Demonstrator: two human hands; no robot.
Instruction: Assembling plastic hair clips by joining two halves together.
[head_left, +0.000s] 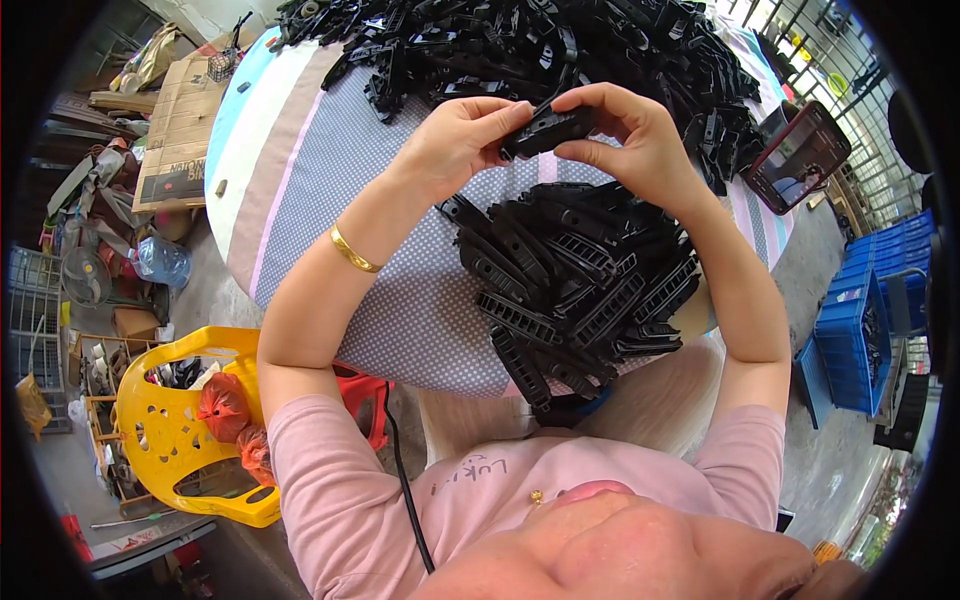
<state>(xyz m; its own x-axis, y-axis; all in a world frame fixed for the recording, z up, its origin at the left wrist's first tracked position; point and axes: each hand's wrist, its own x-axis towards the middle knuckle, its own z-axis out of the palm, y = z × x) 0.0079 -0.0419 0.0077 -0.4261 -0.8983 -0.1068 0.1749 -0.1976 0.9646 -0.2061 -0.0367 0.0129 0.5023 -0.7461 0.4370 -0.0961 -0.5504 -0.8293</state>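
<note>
Through the head camera I see the left hand [462, 142] pinching one end of a black plastic part [550, 133] between thumb and fingers, the right hand [645, 140] gripping the other end likewise. I make out that part above the cloth-covered table [390, 240], between a large heap of black pieces [480, 55] on the far side and a smaller near pile [575, 280].

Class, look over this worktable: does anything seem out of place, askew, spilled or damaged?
Some pieces in the near heap of black parts seem to jut past the near edge of the table, which looks precarious. A small brownish lump lies alone on its left side. No spill or damage stands out.
</note>
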